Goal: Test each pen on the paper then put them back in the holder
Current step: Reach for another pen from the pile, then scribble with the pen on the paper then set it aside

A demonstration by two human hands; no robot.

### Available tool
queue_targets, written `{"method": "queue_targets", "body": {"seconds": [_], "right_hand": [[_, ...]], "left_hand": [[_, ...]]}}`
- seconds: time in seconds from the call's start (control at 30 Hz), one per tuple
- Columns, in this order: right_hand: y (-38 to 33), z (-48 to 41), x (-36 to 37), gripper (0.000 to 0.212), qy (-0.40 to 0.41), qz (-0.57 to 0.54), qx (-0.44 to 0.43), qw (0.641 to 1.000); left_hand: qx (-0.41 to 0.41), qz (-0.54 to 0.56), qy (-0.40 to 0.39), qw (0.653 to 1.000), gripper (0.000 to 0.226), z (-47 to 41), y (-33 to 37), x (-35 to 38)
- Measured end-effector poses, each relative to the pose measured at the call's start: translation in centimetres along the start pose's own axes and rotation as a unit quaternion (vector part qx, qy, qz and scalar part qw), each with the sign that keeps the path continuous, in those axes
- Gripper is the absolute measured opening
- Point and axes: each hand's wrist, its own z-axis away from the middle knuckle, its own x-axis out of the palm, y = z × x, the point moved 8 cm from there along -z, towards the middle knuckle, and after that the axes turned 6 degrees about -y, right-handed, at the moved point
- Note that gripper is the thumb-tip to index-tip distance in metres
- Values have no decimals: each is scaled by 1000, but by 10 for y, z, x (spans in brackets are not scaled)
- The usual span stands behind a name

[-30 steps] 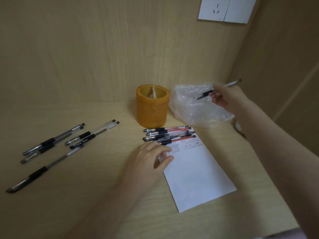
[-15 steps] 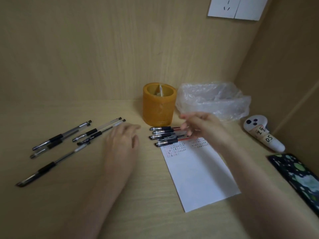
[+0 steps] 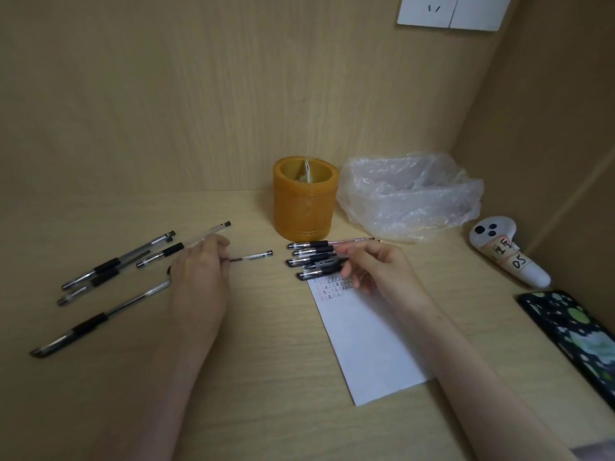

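Left hand (image 3: 199,277): closed on a pen (image 3: 253,257), whose end is seen sticking out to its right above the desk (image 3: 266,410).
Right hand (image 3: 372,271): fingers curled loosely over a row of pens (image 3: 312,257); whether one is gripped cannot be told.
Paper (image 3: 369,344): laid flat just below the right hand, small marks seen at its top edge.
Holder (image 3: 304,197): stood upright beyond and between both hands.
Loose pens (image 3: 116,264): spread out left of the left hand.
Plastic bag (image 3: 409,197): placed beyond the right hand, beside the holder.
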Motion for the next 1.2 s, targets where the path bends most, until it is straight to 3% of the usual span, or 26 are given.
{"method": "queue_targets", "body": {"seconds": [0.23,0.33,0.43,0.53,0.63,0.87,1.2], "right_hand": [[-3,5,14,19,-60,-40,-8,997],[-11,10,31,44,-128,-61,-35,989],[-18,13,38,37,-149,-42,-75,985],[-19,12,29,19,-111,-64,-82,988],[-20,8,20,15,-89,-114,-81,986],[-19,6,20,7,-103,-113,-69,986],[-13,5,23,20,-124,-176,-47,975]], "left_hand": [[126,118,20,985,22,11,51,-19],[203,128,-21,971,20,24,81,-14],[257,131,-61,956,21,37,100,-4],[231,170,-72,955,26,39,100,0],[181,157,-81,967,29,34,90,5],[201,110,-115,966,17,41,98,12],[143,171,-135,965,20,47,100,16]]}}
